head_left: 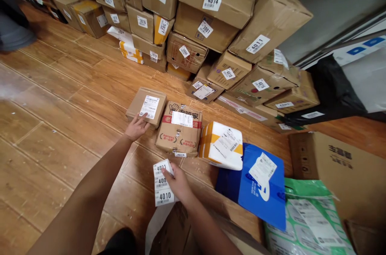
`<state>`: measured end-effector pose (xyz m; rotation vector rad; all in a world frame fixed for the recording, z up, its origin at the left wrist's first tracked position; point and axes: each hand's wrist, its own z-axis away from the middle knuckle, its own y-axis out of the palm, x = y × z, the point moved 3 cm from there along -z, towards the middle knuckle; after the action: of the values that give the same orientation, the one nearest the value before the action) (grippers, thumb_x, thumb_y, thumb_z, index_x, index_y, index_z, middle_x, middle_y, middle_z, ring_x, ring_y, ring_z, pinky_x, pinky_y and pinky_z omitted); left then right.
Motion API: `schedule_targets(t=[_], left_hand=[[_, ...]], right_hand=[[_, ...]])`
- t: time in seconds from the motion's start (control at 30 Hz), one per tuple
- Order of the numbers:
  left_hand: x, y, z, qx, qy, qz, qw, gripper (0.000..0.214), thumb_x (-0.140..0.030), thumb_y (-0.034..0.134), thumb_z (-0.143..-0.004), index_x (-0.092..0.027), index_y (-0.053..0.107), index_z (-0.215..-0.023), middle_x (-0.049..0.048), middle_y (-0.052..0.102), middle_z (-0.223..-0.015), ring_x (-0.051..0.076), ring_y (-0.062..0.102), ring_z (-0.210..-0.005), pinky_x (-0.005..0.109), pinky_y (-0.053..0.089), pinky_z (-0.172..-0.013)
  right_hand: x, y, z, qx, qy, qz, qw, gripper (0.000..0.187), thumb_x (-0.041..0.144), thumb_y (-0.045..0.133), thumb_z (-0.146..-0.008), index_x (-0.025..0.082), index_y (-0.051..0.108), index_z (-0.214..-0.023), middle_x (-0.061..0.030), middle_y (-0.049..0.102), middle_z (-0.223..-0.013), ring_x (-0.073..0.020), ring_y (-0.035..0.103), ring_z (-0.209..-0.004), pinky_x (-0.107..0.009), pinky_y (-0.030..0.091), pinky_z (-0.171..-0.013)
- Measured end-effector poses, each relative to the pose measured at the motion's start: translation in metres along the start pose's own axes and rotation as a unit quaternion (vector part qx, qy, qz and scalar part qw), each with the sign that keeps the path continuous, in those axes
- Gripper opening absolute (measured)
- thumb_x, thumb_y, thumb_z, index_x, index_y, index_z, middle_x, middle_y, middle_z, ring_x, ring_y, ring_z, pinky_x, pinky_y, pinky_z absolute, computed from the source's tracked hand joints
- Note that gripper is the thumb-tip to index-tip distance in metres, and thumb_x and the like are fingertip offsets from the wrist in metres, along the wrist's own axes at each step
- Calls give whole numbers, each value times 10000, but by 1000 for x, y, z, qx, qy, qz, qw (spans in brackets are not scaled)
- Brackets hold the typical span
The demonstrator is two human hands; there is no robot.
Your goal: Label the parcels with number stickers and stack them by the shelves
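Note:
My left hand (138, 127) rests at the near edge of a small brown cardboard box (135, 100), fingers apart, one fingertip at the corner of its white shipping label (150, 107). My right hand (177, 182) is closed on a strip of white number stickers (164, 196); 4021 and 4010 are readable, and the thumb partly covers the number between. Beside the small box lies a printed carton (163, 134) with a 4019 sticker on its near side. Right of it sit a white-and-yellow parcel (208, 148) and a blue mailer (276, 190).
Stacked numbered boxes (187, 16) line the shelf and floor ahead. A green-and-white bag (280, 235) and a large carton (356, 182) stand at right. Below my right arm is an open cardboard box (177, 235). Wooden floor (69, 134) spreads out at left.

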<state>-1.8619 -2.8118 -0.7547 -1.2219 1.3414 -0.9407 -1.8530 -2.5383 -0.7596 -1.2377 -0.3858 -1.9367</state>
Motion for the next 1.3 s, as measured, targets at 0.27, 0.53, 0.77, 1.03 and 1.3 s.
schedule_targets(t=[0.27, 0.53, 0.77, 1.03, 1.3], left_hand=[[20, 2, -12, -5, 57, 18, 998, 293, -91, 429, -887, -212, 690, -832, 118, 716, -870, 276, 565, -1211, 576, 372, -1077], [29, 11, -20, 37, 101, 14, 994, 279, -77, 463, -885, -239, 682, -944, 109, 718, -952, 288, 554, -1231, 499, 448, -1016], [39, 18, -25, 70, 128, -1, 989, 362, -54, 515, -846, -304, 643, -1076, 94, 696, -1033, 316, 476, -1317, 477, 471, -980], [46, 31, -18, 138, 192, -54, 970, 765, 17, 478, -776, -438, 429, -1390, 91, 594, -1186, 399, 337, -1388, 613, 338, -1061], [43, 30, -17, 92, 163, -36, 982, 602, -30, 467, -817, -390, 542, -1293, 81, 581, -1236, 401, 378, -1368, 560, 378, -1037]], right_hand=[[3, 0, 1, -4, 14, 1, 1000, 318, 515, 652, -781, 198, 631, -803, -28, 691, -729, -193, 639, -679, -285, 506, -616], [5, 1, 2, 7, 17, -4, 1000, 299, 498, 646, -792, 202, 645, -834, -29, 702, -742, -194, 646, -671, -289, 507, -615], [8, 1, 2, 12, 13, 11, 1000, 265, 465, 635, -807, 201, 651, -815, -22, 694, -720, -185, 638, -651, -284, 502, -610], [6, 3, 3, 15, 20, 13, 1000, 232, 437, 650, -796, 206, 635, -784, -20, 689, -717, -190, 632, -657, -282, 486, -609], [9, 4, 3, 22, 19, 33, 999, 229, 433, 635, -809, 206, 637, -782, -23, 695, -719, -195, 635, -657, -289, 488, -623]])
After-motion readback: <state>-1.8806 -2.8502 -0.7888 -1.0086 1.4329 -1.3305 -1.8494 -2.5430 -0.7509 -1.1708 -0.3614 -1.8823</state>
